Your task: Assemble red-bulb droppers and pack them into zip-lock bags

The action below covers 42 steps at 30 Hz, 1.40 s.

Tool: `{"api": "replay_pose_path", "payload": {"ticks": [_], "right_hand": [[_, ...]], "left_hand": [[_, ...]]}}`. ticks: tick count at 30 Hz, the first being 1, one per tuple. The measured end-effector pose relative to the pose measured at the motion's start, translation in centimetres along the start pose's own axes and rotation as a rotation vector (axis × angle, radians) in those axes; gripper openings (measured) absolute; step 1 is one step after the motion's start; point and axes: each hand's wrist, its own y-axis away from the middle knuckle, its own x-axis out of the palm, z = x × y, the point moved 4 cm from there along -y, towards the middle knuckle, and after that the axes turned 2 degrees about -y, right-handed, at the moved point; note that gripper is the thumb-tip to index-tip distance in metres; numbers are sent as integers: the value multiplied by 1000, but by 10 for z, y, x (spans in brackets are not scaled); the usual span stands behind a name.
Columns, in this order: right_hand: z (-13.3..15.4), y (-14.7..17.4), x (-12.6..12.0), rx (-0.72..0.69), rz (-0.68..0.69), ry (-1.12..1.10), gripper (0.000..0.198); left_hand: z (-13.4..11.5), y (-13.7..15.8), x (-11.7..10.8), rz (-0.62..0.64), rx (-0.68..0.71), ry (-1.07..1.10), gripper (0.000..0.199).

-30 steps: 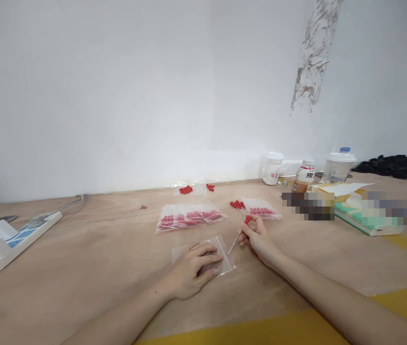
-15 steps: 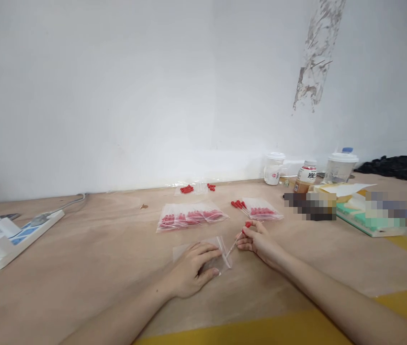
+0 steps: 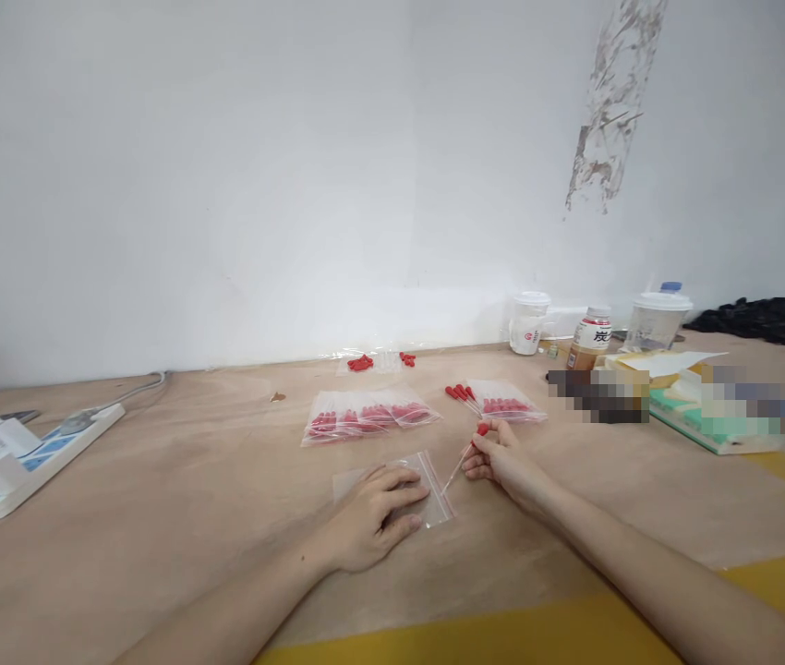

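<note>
My left hand (image 3: 379, 517) lies with its fingers outstretched on a clear zip bag (image 3: 442, 508), holding it against the table. Between thumb and fingers, my right hand (image 3: 503, 462) pinches a glass dropper (image 3: 458, 468) by its red rubber bulb. The dropper slants down to the left, its tip at the zip edge of the bag; whether it is inside the mouth I cannot tell. Beyond my right hand lie several loose red-bulbed droppers (image 3: 462, 394) beside a filled bag (image 3: 503, 406). Several more filled bags (image 3: 365, 416) overlap in a row behind my left hand.
Loose red bulbs (image 3: 361, 363) lie on clear plastic near the wall. A power strip (image 3: 46, 462) is at the left. A white cup (image 3: 528, 323), a bottle (image 3: 590, 337), a lidded tub (image 3: 657, 323) and a green tissue pack (image 3: 707, 429) stand at the right. Yellow tape (image 3: 503, 633) crosses the front.
My right hand has shifted slightly right and away with the dropper, and its tip has drawn back toward the bag's edge. My left hand stays nearly still on the bag.
</note>
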Motion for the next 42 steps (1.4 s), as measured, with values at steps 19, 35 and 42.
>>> {"api": "replay_pose_path", "payload": {"ticks": [19,35,42], "right_hand": [[37,14,7,-761,338,1081,25],[26,26,19,-699,576,1003,15],[21,26,20,-745,521,1012,15]], "left_hand": [[15,-56,-13,102,119,-154,28],[24,-62,8,34,82,154,8],[20,-59,6,-32,53,165,10]]}}
